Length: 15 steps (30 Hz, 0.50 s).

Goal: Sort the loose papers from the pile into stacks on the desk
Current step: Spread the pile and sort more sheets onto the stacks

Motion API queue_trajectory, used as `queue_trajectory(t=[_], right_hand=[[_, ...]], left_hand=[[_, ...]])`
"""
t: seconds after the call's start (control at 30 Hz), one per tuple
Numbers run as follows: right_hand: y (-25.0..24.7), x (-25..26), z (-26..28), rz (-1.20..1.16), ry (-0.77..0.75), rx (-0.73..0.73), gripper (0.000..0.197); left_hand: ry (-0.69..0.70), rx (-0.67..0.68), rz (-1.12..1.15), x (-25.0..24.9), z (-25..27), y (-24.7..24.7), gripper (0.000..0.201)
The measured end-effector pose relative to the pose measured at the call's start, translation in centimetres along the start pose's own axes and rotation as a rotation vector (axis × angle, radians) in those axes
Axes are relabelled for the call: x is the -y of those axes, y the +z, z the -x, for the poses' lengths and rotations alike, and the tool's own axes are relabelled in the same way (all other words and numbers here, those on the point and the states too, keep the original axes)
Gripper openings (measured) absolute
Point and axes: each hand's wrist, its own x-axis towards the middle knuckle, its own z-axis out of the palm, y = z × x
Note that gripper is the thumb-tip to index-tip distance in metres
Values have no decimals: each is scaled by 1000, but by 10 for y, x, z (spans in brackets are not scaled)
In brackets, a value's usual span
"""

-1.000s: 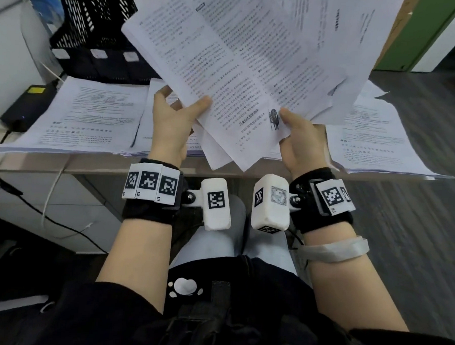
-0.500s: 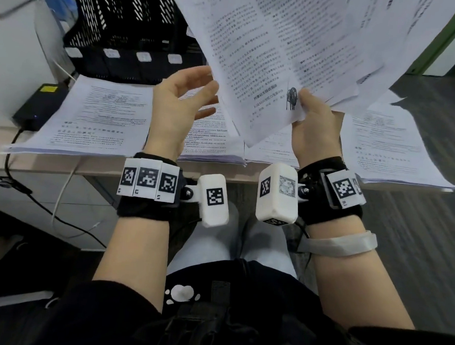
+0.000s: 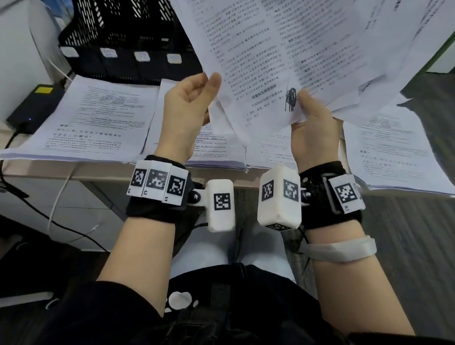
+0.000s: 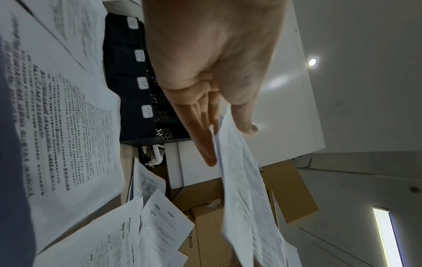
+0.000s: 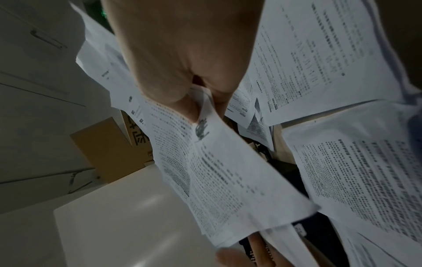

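Several printed sheets (image 3: 293, 44) fan upward from the right hand (image 3: 313, 124), pinched at their lower corner. Left hand (image 3: 187, 112) pinches the front sheet's edge between thumb and straight fingers, above stacks (image 3: 92, 117) on the desk (image 3: 50, 167).

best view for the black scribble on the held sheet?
Head view: the scribble shows sharp and whole, just left of the right hand's thumb. Right wrist shows it too, but blurred and dim under the thumb. Left wrist doesn't show it.
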Motion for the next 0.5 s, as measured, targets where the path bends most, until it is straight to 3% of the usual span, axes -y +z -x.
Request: queue_trajectory(t=[0.1, 0.27, 0.37, 0.5], right_hand=[[1, -7, 4, 36, 10, -20, 29], [-1, -10, 6, 88, -12, 45, 26], [1, -13, 7, 103, -1, 42, 40], [-2, -9, 2, 107, -14, 80, 31]], left_hand=[[21, 38, -23, 4, 0, 6, 20], [48, -4, -3, 3, -3, 14, 9], [73, -20, 49, -1, -6, 14, 12], [118, -65, 47, -2, -12, 10, 15]])
